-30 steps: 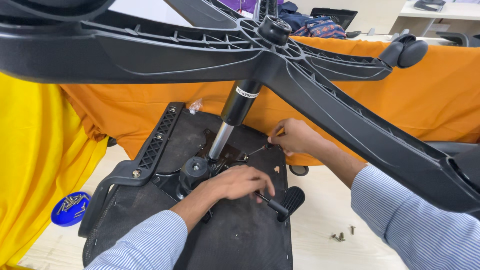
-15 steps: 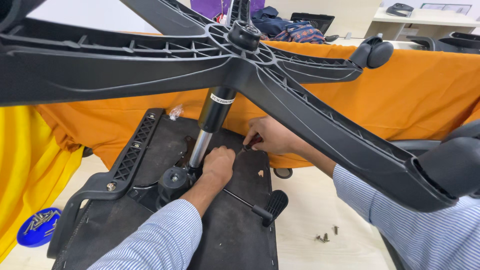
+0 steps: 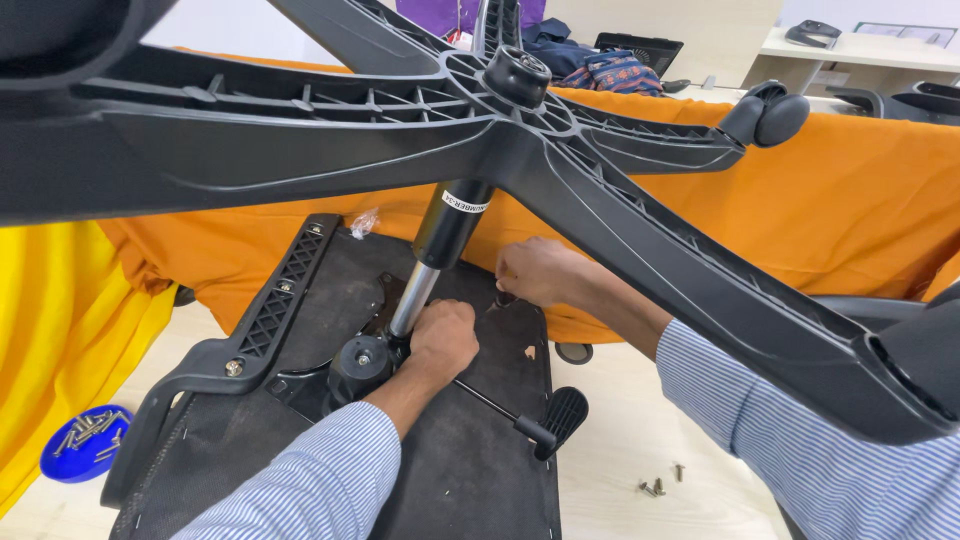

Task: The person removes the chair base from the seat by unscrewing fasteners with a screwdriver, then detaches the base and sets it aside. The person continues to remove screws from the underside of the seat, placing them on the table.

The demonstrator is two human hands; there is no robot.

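An office chair lies upside down, its black seat underside point(image 3: 470, 470) facing up. A gas cylinder point(image 3: 448, 228) rises from the seat mechanism to the black five-arm base point(image 3: 300, 150) spread across the top. My left hand point(image 3: 445, 336) is a closed fist on the metal mechanism at the cylinder's foot, next to a round black knob point(image 3: 360, 362). Whatever sits under its fingers is hidden. My right hand point(image 3: 532, 270) curls around a thin dark tool point(image 3: 502, 297), whose tip points down at the plate just right of the cylinder.
A black paddle lever point(image 3: 562, 415) sticks out to the right of the seat. A blue dish of screws point(image 3: 85, 442) sits on the floor at left, and loose screws point(image 3: 660, 486) at right. Orange cloth point(image 3: 850, 200) and yellow cloth point(image 3: 60, 320) hang behind. A caster point(image 3: 772, 115) tops one base arm.
My left hand moved from the lever rod up to the cylinder's foot and closed into a fist. My right hand turned its tool more upright over the plate.
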